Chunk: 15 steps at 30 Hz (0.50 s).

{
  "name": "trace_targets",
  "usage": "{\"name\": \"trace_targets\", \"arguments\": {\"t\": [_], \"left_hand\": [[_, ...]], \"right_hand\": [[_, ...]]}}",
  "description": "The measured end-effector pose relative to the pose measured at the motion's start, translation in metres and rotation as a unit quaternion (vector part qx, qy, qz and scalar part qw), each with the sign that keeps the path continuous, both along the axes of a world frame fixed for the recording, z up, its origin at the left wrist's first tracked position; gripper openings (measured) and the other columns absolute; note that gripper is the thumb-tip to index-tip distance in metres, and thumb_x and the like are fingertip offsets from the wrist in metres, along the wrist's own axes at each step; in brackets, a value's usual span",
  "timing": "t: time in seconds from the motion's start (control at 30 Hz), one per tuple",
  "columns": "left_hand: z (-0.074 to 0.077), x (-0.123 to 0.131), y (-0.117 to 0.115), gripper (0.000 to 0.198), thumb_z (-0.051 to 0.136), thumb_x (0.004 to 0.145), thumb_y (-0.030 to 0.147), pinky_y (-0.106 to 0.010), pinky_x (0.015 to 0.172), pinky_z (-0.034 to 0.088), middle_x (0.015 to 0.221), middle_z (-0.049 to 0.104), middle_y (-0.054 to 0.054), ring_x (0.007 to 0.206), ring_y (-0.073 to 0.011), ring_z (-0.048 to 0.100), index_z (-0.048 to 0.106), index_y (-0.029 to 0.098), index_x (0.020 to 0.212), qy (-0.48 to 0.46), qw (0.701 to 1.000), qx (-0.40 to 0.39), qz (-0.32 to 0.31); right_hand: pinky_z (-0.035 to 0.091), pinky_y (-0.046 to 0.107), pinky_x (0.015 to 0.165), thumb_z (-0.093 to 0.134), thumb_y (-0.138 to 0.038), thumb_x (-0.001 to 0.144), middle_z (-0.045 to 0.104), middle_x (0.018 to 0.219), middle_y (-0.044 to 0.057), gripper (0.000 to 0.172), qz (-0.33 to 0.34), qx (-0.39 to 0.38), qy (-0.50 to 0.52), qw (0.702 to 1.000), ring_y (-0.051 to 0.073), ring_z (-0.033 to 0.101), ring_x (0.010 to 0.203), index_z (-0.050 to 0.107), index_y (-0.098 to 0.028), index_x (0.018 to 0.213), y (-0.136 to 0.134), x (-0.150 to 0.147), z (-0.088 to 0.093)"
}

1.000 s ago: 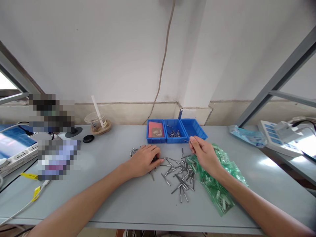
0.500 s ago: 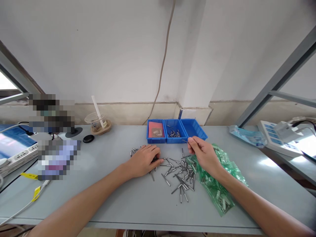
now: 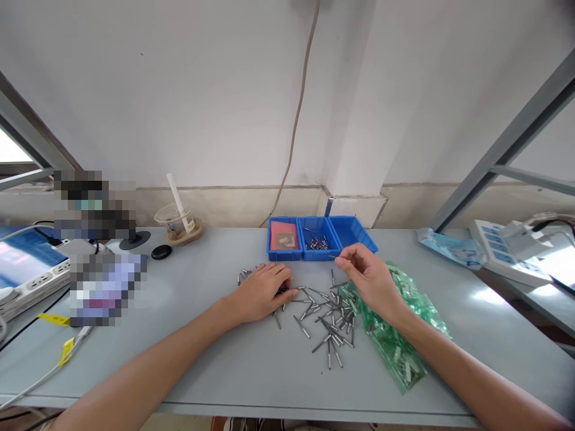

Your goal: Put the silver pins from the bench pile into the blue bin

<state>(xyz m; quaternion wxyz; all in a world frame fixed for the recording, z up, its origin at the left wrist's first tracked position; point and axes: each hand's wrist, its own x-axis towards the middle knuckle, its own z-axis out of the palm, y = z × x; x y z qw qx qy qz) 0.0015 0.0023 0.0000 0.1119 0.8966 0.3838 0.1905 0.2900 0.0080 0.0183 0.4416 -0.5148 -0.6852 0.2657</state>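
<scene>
A thin pin (image 3: 334,257), probably metal, juts roughly level in front of the blue trays (image 3: 320,256); silver-and-grey pins (image 3: 332,330) lie scattered farther forward.

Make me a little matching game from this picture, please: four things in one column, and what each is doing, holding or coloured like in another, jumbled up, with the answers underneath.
Things:
1. Left hand
2. Right hand
3. Plastic bag
4. Leftmost blue tray

Descriptions:
A. Green and partly see-through
B. Pinching a thin metal rod between thumb and finger
C. Holding a red-pink item
D. Back upward, low over a cluster of metal parts

Right pairs: 1-D, 2-B, 3-A, 4-C
</scene>
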Motion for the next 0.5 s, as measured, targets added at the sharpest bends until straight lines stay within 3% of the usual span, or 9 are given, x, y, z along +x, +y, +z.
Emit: {"name": "trace_targets", "arguments": {"t": [0.13,0.5], "left_hand": [[-0.0010,0.0001,0.0002,0.025,0.053,0.109,0.043,-0.036,0.082,0.043,0.100,0.064,-0.003,0.091,-0.0225,0.059,0.053,0.022,0.097,0.001,1.000,0.003,0.002],[0.0002,0.0002,-0.0003,0.024,0.054,0.109,0.042,-0.036,0.082,0.043,0.100,0.064,-0.003,0.092,-0.0228,0.059,0.052,0.022,0.097,0.006,1.000,0.004,0.002]], "right_hand": [[0.040,0.032,0.060,0.055,-0.058,0.104,0.059,0.071,0.000,0.041,0.016,-0.014,0.003,1.000,0.019,0.050,0.064,0.058,-0.025,0.079,0.0001,-0.0005,0.0003],[0.038,0.032,0.058,0.062,-0.057,0.100,0.058,0.071,-0.001,0.035,0.001,-0.010,0.008,1.000,0.018,0.046,0.062,0.060,-0.025,0.085,0.0007,0.0005,-0.0004]]}}
